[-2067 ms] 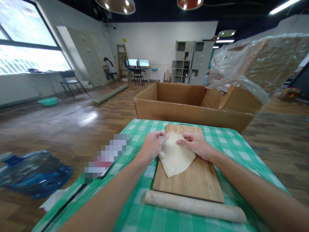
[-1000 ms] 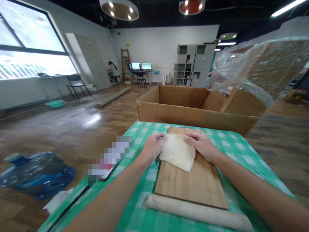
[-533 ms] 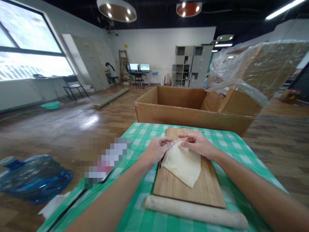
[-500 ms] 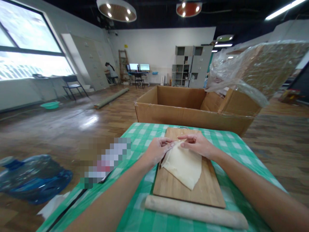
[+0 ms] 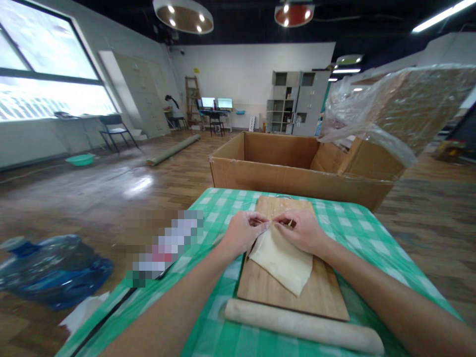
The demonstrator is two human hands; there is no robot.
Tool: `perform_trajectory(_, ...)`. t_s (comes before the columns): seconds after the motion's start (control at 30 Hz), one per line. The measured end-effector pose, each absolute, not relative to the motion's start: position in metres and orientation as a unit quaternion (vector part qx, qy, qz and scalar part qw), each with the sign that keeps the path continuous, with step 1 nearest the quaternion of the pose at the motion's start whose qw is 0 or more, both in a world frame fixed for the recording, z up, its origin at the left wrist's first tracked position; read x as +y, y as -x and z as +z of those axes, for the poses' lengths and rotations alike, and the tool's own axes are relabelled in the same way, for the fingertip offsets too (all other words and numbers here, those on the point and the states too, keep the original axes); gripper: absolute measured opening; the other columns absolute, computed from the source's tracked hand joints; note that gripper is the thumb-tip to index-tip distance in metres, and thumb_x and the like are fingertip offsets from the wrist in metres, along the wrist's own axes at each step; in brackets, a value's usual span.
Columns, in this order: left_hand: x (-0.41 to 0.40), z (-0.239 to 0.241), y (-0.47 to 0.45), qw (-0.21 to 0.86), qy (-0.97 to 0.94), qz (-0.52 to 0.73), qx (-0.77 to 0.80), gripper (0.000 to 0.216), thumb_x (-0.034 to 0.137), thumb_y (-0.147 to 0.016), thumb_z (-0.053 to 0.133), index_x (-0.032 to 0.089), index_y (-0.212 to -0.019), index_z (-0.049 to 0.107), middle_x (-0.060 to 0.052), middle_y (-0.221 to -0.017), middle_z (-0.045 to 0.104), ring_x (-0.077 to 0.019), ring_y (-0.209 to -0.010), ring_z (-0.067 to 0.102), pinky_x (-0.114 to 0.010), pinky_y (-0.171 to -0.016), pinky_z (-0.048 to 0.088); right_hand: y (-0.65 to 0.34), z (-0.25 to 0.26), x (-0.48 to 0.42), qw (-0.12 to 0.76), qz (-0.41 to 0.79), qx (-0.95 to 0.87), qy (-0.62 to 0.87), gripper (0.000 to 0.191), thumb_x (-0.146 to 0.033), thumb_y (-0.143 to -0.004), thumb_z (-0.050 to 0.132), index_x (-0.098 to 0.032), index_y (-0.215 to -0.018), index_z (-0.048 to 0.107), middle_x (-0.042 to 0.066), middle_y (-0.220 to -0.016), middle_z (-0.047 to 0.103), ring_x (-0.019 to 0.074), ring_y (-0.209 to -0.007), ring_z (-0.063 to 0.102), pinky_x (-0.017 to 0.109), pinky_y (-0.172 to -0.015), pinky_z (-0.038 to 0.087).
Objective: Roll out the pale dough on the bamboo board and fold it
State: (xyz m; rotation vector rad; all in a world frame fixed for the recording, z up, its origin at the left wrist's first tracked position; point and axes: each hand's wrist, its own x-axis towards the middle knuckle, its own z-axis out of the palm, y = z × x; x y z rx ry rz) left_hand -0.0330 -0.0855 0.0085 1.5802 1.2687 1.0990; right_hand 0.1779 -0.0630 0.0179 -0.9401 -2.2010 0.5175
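A pale, flat sheet of dough (image 5: 284, 260) lies on a wooden cutting board (image 5: 260, 286), one corner pointing toward me. At its far edge my left hand (image 5: 245, 232) pinches the dough between thumb and fingers. My right hand (image 5: 300, 230) pinches the same edge just to the right, its fingertips almost touching those of the left. The dough's far edge is partly hidden under both hands. Along the board's near end, a wooden rolling pin (image 5: 303, 326) rests on the tablecloth, touched by neither hand.
A green-and-white checked cloth (image 5: 219, 206) covers the table. Beyond it stands a big open cardboard box (image 5: 297, 173) with plastic wrap (image 5: 372, 114). To the left are a blurred-out item (image 5: 167, 248) on the table and a blue water jug (image 5: 55, 272). A person (image 5: 173, 108) sits far back.
My right hand has moved slightly inward and its fingers have closed on the dough's far edge, nearer the left fingertips. My left hand stays almost where it was.
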Motion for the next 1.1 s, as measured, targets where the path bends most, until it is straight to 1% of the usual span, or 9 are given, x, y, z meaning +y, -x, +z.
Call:
perform_trajectory(0.3, -0.088, 0.012, 0.034, 0.531, -0.537, 0.438, 0.487, 0.031, 0.036, -0.070, 0.085, 0.014, -0.089, 0.078, -0.006, -0.073, 0.073, -0.0153, -0.063, 0.065, -0.024, -0.057, 0.045, -0.177, 0.013, -0.066, 0.341, 0.151, -0.866, 0.334, 0.024, -0.034, -0.097, 0.059, -0.027, -0.098, 0.082, 0.008, -0.092, 0.077, 0.0249, -0.085, 0.068, 0.038, -0.078, 0.051)
perform_trajectory(0.4, -0.091, 0.018, 0.034, 0.583, -0.497, 0.431, 0.478, 0.033, 0.042, -0.071, 0.086, 0.013, -0.083, 0.076, -0.007, -0.075, 0.073, -0.0138, -0.062, 0.064, -0.025, -0.059, 0.048, -0.179, 0.007, -0.066, 0.334, 0.122, -0.876, 0.325, 0.026, -0.035, -0.099, 0.057, -0.028, -0.102, 0.082, 0.008, -0.092, 0.076, 0.0250, -0.086, 0.066, 0.038, -0.078, 0.050)
perform_trajectory(0.47, -0.092, 0.020, 0.033, 0.595, -0.480, 0.433, 0.478, 0.032, 0.038, -0.068, 0.089, 0.012, -0.080, 0.077, -0.007, -0.076, 0.073, -0.0132, -0.063, 0.064, -0.025, -0.062, 0.050, -0.179, 0.006, -0.067, 0.331, 0.113, -0.883, 0.312, 0.027, -0.034, -0.099, 0.056, -0.028, -0.104, 0.082, 0.008, -0.092, 0.075, 0.0248, -0.087, 0.066, 0.038, -0.079, 0.049)
perform_trajectory(0.6, -0.091, 0.019, 0.032, 0.575, -0.474, 0.439, 0.501, 0.024, 0.027, -0.066, 0.087, 0.012, -0.082, 0.078, -0.006, -0.073, 0.072, -0.0122, -0.061, 0.062, -0.024, -0.059, 0.048, -0.178, 0.012, -0.072, 0.315, 0.125, -0.894, 0.293, 0.027, -0.035, -0.099, 0.055, -0.028, -0.101, 0.081, 0.008, -0.092, 0.074, 0.0241, -0.085, 0.065, 0.037, -0.077, 0.048)
perform_trajectory(0.73, -0.088, 0.014, 0.031, 0.532, -0.502, 0.445, 0.517, 0.015, 0.024, -0.069, 0.080, 0.012, -0.078, 0.078, -0.003, -0.065, 0.069, -0.0104, -0.053, 0.055, -0.023, -0.054, 0.042, -0.178, 0.020, -0.068, 0.340, 0.202, -0.852, 0.343, 0.043, -0.044, -0.102, 0.047, -0.023, -0.078, 0.076, 0.006, -0.081, 0.071, 0.0218, -0.075, 0.062, 0.035, -0.070, 0.045)
perform_trajectory(0.87, -0.088, 0.014, 0.031, 0.498, -0.534, 0.447, 0.517, 0.014, 0.023, -0.069, 0.077, 0.013, -0.079, 0.079, -0.003, -0.065, 0.069, -0.0104, -0.054, 0.054, -0.023, -0.053, 0.038, -0.180, 0.017, -0.054, 0.323, 0.269, -0.807, 0.415, 0.050, -0.051, -0.100, 0.050, -0.021, -0.063, 0.065, 0.000, -0.060, 0.055, 0.0162, -0.060, 0.049, 0.031, -0.055, 0.031)
perform_trajectory(0.97, -0.090, 0.017, 0.031, 0.485, -0.548, 0.439, 0.522, 0.014, 0.023, -0.070, 0.076, 0.013, -0.079, 0.080, -0.004, -0.068, 0.071, -0.0113, -0.057, 0.056, -0.023, -0.055, 0.038, -0.181, 0.014, -0.050, 0.284, 0.283, -0.814, 0.420, 0.052, -0.054, -0.097, 0.053, -0.020, -0.058, 0.060, -0.003, -0.055, 0.045, 0.0129, -0.055, 0.040, 0.030, -0.051, 0.023)
perform_trajectory(1.03, -0.090, 0.019, 0.031, 0.480, -0.552, 0.436, 0.524, 0.014, 0.022, -0.070, 0.076, 0.013, -0.079, 0.080, -0.003, -0.067, 0.071, -0.0115, -0.058, 0.056, -0.023, -0.055, 0.038, -0.182, 0.015, -0.051, 0.261, 0.289, -0.825, 0.409, 0.052, -0.054, -0.096, 0.054, -0.019, -0.057, 0.060, -0.003, -0.055, 0.046, 0.0118, -0.054, 0.039, 0.029, -0.050, 0.023)
perform_trajectory(1.1, -0.091, 0.019, 0.030, 0.475, -0.555, 0.438, 0.524, 0.013, 0.022, -0.069, 0.076, 0.014, -0.079, 0.079, -0.002, -0.066, 0.070, -0.0111, -0.058, 0.055, -0.023, -0.056, 0.038, -0.181, 0.018, -0.054, 0.243, 0.293, -0.836, 0.396, 0.049, -0.053, -0.095, 0.057, -0.019, -0.061, 0.066, -0.003, -0.057, 0.053, 0.0118, -0.055, 0.043, 0.028, -0.051, 0.026)
